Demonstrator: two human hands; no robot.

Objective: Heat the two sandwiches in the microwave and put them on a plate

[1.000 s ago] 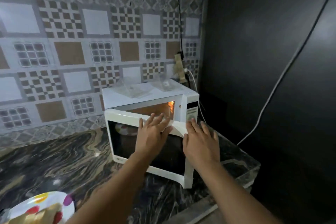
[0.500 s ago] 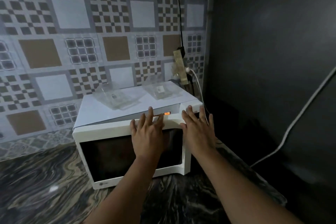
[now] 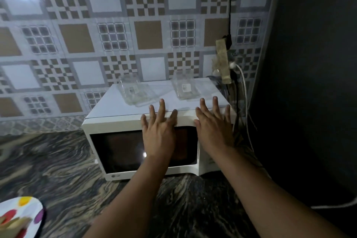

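A white microwave (image 3: 119, 121) stands on the marbled counter with its dark glass door flush against the front. My left hand (image 3: 159, 131) presses flat on the upper right part of the door, fingers straight and spread. My right hand (image 3: 213, 127) lies flat on the control-panel side, fingers straight, tips over the top edge. A white plate (image 3: 29, 208) with coloured dots shows at the bottom left corner, with a sandwich (image 3: 13, 225) lying on it. Nothing can be made out behind the dark door glass.
Two clear plastic containers (image 3: 135, 91) (image 3: 184, 88) sit on the microwave's top. A power strip (image 3: 224, 63) with cables hangs on the tiled wall behind it. A dark wall closes the right side, crossed by a white cable (image 3: 332, 206). The marbled counter (image 3: 58, 170) spreads to the left.
The microwave door swung from half open to fully closed under both hands, and the orange light inside is no longer visible. The plate is back in view at bottom left.
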